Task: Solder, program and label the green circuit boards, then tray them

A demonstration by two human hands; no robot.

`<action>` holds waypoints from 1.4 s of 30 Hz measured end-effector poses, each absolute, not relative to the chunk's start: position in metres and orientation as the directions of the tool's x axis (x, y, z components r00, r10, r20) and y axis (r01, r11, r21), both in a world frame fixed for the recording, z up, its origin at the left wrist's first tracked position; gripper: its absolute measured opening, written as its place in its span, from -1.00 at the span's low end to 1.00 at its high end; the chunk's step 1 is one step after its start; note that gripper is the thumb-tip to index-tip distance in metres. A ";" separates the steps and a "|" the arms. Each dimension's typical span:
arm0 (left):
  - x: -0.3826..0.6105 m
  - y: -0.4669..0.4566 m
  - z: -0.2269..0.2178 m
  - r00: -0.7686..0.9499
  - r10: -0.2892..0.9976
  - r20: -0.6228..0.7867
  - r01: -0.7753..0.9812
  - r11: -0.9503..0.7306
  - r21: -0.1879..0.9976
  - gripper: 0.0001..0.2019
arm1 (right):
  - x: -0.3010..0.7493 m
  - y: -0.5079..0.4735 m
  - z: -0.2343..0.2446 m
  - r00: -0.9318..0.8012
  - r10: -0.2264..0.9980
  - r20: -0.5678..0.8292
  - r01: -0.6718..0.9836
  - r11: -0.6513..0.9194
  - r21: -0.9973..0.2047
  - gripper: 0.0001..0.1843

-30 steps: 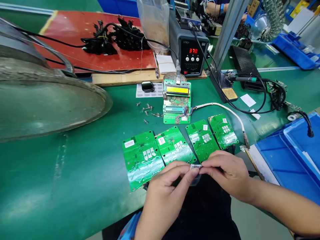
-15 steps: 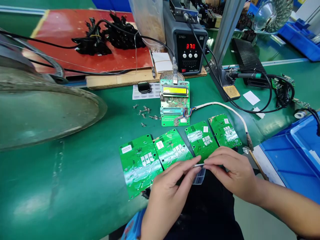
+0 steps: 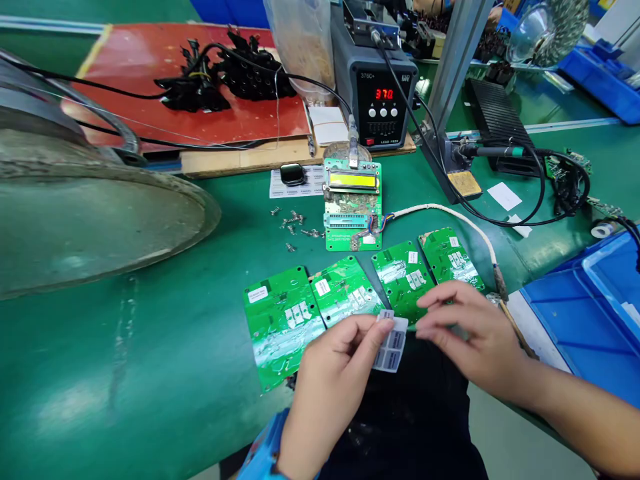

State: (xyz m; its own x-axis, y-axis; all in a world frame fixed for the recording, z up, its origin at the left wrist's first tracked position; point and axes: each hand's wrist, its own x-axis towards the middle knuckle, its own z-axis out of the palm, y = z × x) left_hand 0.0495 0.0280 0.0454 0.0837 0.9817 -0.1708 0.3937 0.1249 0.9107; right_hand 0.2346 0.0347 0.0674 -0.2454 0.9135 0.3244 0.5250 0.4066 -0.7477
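My left hand [image 3: 340, 373] pinches a small sheet of labels [image 3: 393, 347], thumb on top, printed grey stickers on a pale backing. To its right is my right hand [image 3: 470, 333], apart from the sheet, its fingers curved and spread with nothing visible in them. Beyond the hands lies a row of green circuit boards: a large board [image 3: 280, 347] at the left, a second board [image 3: 345, 287] beside it, a third board [image 3: 400, 267], and a board [image 3: 450, 257] at the right. Each carries a white label. My right fingers partly cover the lower edges of the right-hand boards.
A programmer board [image 3: 353, 203] with a lit yellow display stands behind the row, near loose small metal parts [image 3: 295, 220]. Farther back are a soldering station [image 3: 383, 100] and a soldering iron [image 3: 495, 151] in its stand. A blue tray [image 3: 575, 327] is at right, a large lamp-like rim [image 3: 150, 260] at left.
My right hand has let go of the label sheet and moved away to the right, its fingers opening. The sheet, still in my left hand, has tilted so its printed face shows.
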 end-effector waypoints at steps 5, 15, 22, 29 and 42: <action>0.052 0.038 0.048 0.388 0.919 -0.074 0.476 -0.131 0.869 -0.80 | 0.255 0.100 0.070 -0.134 0.989 -0.065 0.649 0.038 -0.760 -0.87; 0.070 0.050 0.043 0.648 0.759 -0.068 0.566 -0.419 0.710 -0.84 | 0.244 0.142 0.055 -0.188 0.875 -0.447 0.752 -0.164 -0.638 -0.88; 0.071 0.050 0.041 0.646 0.763 -0.024 0.571 -0.462 0.679 -0.86 | 0.246 0.142 0.050 -0.164 0.855 -0.492 0.725 -0.234 -0.648 -0.88; 0.073 0.051 0.042 0.653 0.755 -0.059 0.594 -0.462 0.659 -0.87 | 0.247 0.143 0.047 -0.163 0.855 -0.493 0.726 -0.235 -0.647 -0.88; 0.074 0.051 0.044 0.666 0.741 -0.093 0.619 -0.479 0.623 -0.86 | 0.249 0.144 0.042 -0.178 0.855 -0.487 0.729 -0.217 -0.649 -0.91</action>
